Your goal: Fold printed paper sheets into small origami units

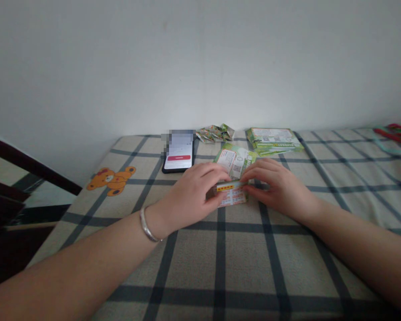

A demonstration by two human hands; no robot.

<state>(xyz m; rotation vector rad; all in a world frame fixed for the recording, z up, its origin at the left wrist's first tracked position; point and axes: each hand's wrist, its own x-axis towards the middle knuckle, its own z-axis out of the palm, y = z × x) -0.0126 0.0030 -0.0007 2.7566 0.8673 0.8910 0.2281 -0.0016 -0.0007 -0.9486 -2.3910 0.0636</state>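
On the checked cloth lies a green and white printed card [231, 160] with a QR-like square, perhaps a flattened carton. A raised strip with a yellow label [225, 188] runs across it, and a part with red print [233, 199] shows nearer to me. My left hand [200, 189], wearing a silver bangle at the wrist, pinches the strip's left end between thumb and fingers. At the right end, my right hand [276, 185] grips it the same way. The fingertips cover both ends of the strip.
Behind my left hand lies a phone [178, 157] with a lit screen. Small crumpled-looking green packets [215, 133] rest by the wall. A stack of similar green printed cards [274, 139] lies behind my right hand. There is a bear-shaped sticker [112, 180] at left and a red-green item [399, 136] at far right.
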